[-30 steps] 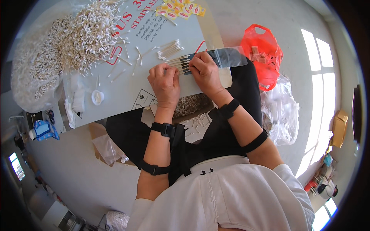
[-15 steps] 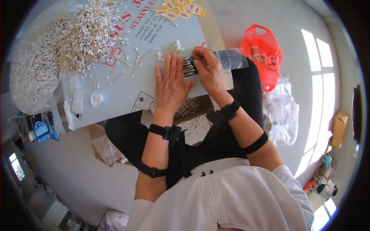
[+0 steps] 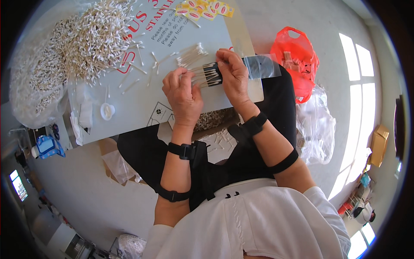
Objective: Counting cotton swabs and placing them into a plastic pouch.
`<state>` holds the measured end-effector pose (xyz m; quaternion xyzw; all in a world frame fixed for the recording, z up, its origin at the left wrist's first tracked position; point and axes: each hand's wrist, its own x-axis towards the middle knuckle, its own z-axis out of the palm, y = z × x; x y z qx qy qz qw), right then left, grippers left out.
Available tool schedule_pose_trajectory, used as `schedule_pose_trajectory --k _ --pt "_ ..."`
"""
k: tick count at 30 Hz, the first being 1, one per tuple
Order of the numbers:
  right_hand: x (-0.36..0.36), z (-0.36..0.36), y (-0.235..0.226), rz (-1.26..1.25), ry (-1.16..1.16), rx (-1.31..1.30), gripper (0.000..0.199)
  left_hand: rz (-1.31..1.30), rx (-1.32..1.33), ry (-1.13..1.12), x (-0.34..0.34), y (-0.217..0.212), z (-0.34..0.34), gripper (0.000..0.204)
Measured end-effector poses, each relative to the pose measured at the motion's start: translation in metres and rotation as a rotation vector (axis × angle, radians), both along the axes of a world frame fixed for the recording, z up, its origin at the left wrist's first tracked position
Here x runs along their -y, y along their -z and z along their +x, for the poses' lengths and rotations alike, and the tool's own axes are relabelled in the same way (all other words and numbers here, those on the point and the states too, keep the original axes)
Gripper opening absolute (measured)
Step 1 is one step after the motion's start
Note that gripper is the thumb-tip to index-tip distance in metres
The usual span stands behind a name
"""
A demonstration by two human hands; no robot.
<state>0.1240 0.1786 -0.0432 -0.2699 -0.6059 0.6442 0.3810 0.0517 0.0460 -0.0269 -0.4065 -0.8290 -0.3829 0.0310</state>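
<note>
- R hand (image 3: 233,73) clamps the swab bundle (image 3: 206,75) at the clear bag (image 3: 261,67) mouth, over the desk (image 3: 129,108).
- L hand (image 3: 183,93) flat, fingers together, nudging swab ends.
- Swabs approx. half in; big swab pile (image 3: 86,39) still unpacked.

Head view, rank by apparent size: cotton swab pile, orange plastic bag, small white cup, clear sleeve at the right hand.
1. cotton swab pile
2. orange plastic bag
3. clear sleeve, partly hidden under the right hand
4. small white cup

Fisheye bending makes the gaps rough.
</note>
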Motion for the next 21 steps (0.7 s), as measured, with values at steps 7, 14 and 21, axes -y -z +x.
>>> schedule_pose_trajectory --k 7,14,21 --pt "-0.028 -0.015 -0.013 0.705 -0.154 0.404 0.016 -0.131 -0.054 -0.067 -0.009 -0.005 -0.004 0.045" --pt "-0.022 -0.007 -0.014 0.585 -0.165 0.343 0.011 -0.192 -0.105 -0.033 -0.006 -0.002 -0.001 0.047" --pt "-0.001 0.012 -0.013 0.095 0.012 0.101 0.011 -0.073 -0.120 0.056 0.001 -0.011 0.002 0.043"
